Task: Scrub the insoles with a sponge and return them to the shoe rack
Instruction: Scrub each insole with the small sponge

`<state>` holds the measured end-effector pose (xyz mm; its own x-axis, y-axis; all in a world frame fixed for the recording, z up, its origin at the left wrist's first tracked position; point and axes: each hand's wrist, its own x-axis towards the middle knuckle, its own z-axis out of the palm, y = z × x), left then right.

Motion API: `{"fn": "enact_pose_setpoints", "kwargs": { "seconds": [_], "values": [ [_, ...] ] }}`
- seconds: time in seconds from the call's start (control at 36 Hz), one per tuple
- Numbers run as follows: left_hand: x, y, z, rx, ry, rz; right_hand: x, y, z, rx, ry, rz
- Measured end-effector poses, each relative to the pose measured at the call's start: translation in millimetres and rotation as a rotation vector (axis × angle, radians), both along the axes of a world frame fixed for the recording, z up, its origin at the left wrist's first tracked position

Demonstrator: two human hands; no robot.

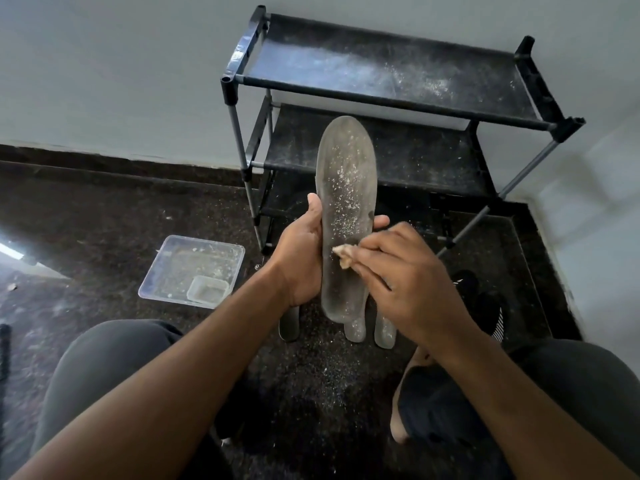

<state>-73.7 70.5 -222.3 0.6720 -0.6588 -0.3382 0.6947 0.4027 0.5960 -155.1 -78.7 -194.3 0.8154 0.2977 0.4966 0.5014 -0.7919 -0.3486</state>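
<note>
Rack [391,77] ahead against wall, top shelf bare but dusty, open from above. Middle shelf partly blocked by raised insole [346,188]. Rack legs and slanted pole at right narrowing side approach. Three insoles [356,329] on floor just before rack. Tray [192,270] on floor at left, apart from rack. Shoe [485,299] on floor at right. Bare floor between knees.

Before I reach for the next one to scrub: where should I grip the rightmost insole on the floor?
Probably by its near rounded end, the only part showing below the right hand. It lies flat on the floor, so come from above and pinch its two long edges, thumb on one side and fingers on the other.
</note>
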Motion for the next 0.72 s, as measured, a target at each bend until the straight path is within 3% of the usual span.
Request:
{"fn": "enact_pose_setpoints", "kwargs": {
  "seconds": [0.19,0.39,0.56,0.72],
  "values": [
    [1,5,3,-0.05,0.064,0.023,-11,6,-5,-0.027,0.164,0.152],
    [-7,-1,9,-0.024,0.043,0.0,14,18,4,-0.028,-0.001,-0.054],
    [6,10,7,-0.026,0.044,0.058,-2,15,-5,0.013,0.179,0.156],
    [2,9,12,0.023,0.017,0.065,20,33,-7,-0.016,0.022,0.007]
  ]
}}
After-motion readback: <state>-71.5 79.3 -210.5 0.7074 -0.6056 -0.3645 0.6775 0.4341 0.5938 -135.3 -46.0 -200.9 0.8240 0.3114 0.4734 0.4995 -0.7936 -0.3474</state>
